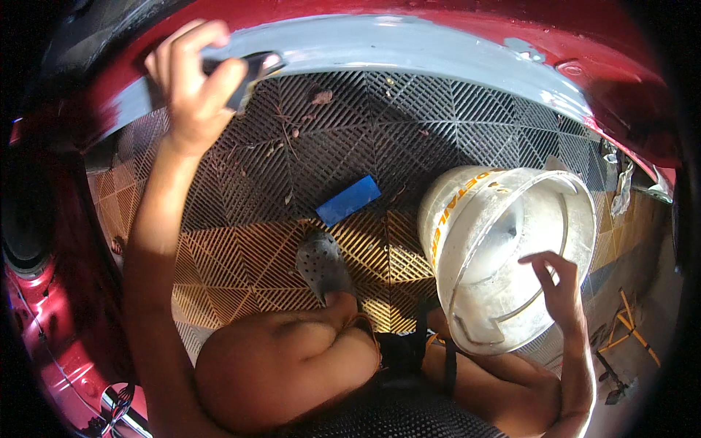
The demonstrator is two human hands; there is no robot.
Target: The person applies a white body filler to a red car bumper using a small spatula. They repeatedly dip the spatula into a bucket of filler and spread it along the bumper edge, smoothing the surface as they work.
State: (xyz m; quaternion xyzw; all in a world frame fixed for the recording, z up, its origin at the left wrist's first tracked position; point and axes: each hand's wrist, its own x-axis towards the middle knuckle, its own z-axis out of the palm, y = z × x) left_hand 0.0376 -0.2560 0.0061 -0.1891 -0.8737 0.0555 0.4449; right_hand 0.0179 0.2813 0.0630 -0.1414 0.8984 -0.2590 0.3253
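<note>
My left hand [186,84] is raised at the far left, its fingers and thumb closed round a small black block-like pad [252,77] with a pale edge. That pad is at the lower edge of a curved grey-coated strip [350,42] on a red car body panel [307,10]; whether they touch I cannot tell. Over the near right rim of a whitish plastic bucket [456,208] with orange lettering hangs my right hand [562,288]. Its fingers are bent and apart, with nothing visible in them. A wire handle lies along the bucket's near side.
A blue rectangular block [349,201] lies on the ribbed floor tiles [336,146] ahead of my grey clog [321,263]. Dry leaves and scraps are scattered there. Torn masking material [622,190] hangs at the right, above an orange-and-black stand-like object [626,325]. Red bodywork [80,321] borders the left.
</note>
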